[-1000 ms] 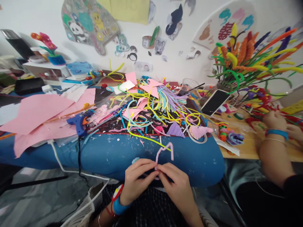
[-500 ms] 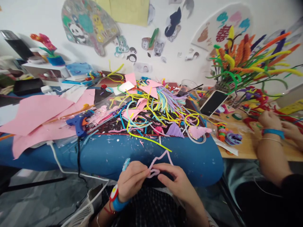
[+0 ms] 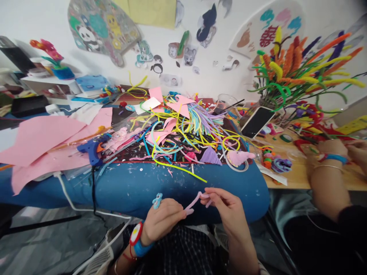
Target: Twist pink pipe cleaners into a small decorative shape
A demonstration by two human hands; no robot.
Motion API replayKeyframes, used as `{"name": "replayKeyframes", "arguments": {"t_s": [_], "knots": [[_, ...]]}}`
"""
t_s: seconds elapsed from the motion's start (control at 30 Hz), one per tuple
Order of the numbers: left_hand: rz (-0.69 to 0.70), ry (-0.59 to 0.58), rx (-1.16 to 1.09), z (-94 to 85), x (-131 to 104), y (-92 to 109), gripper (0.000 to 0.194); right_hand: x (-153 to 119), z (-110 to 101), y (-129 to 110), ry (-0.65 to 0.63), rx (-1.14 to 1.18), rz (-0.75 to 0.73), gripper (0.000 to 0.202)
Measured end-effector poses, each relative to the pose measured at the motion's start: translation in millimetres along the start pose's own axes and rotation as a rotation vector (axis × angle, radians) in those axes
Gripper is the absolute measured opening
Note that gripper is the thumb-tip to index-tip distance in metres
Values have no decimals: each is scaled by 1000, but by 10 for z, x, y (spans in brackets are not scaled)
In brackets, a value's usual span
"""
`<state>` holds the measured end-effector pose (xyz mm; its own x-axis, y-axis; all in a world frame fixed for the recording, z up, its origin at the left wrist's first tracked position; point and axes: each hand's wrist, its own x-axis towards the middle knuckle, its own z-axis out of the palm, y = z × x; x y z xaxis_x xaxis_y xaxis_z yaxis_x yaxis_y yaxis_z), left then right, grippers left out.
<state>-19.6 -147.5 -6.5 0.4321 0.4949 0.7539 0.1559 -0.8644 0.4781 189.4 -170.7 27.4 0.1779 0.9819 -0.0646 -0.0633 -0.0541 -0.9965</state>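
Note:
A pale pink pipe cleaner is stretched between my hands, just off the front edge of the blue-covered table. My left hand pinches its folded end between thumb and fingers; a blue ring and a wristband show on this hand and wrist. My right hand grips the pipe cleaner farther along, near a bend, and a short tail pokes out below the fingertips. On the table behind lie a yellow-green pipe cleaner, a purple cone-shaped piece and a pink stuffed piece.
A blue hot glue gun lies at left beside pink felt sheets. Pipe cleaners are heaped mid-table. A phone leans at right, near a vase of fuzzy flowers. A co-worker's hand works at far right.
My right hand has moved up and right and now grips the pipe cleaner near its bend. The loop by my left fingers has flattened into a fold. The view has shifted slightly.

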Motion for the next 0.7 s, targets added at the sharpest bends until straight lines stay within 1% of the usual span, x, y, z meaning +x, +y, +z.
{"name": "replayKeyframes", "arguments": {"t_s": [0.07,0.1,0.13,0.2,0.23,0.33,0.4,0.43,0.47,0.53,0.57,0.63,0.7], "knots": [[-65,-35,-79,36,-11,-33,34,8,-23,13,8,-4,-20,16],[-114,-84,-125,44,-4,-38,31,11,-24,12,2,-19,-26,15],[-177,-132,-176,49,10,-34,26,11,-17,6,-12,-41,-29,15],[-348,-165,-302,55,56,-4,15,4,17,-21,-57,-88,-27,16],[-439,-145,-387,61,84,16,11,-3,38,-39,-82,-102,-23,17],[-729,-39,-717,92,173,61,26,-29,93,-90,-143,-94,10,18],[-884,-13,-910,113,237,63,32,-43,116,-112,-182,-72,44,18],[-929,-38,-981,119,269,56,33,-47,123,-118,-204,-66,61,19],[-965,-90,-1033,122,300,45,32,-49,129,-119,-222,-65,76,19],[-1017,-199,-1092,123,350,19,29,-47,135,-112,-232,-65,97,20],[-1041,-223,-1102,124,366,6,27,-43,134,-105,-226,-60,103,20],[-1083,-217,-1107,130,376,-13,24,-31,121,-87,-216,-33,117,20],[-1110,-162,-1114,143,370,-19,23,-17,93,-72,-243,6,132,20]]}}
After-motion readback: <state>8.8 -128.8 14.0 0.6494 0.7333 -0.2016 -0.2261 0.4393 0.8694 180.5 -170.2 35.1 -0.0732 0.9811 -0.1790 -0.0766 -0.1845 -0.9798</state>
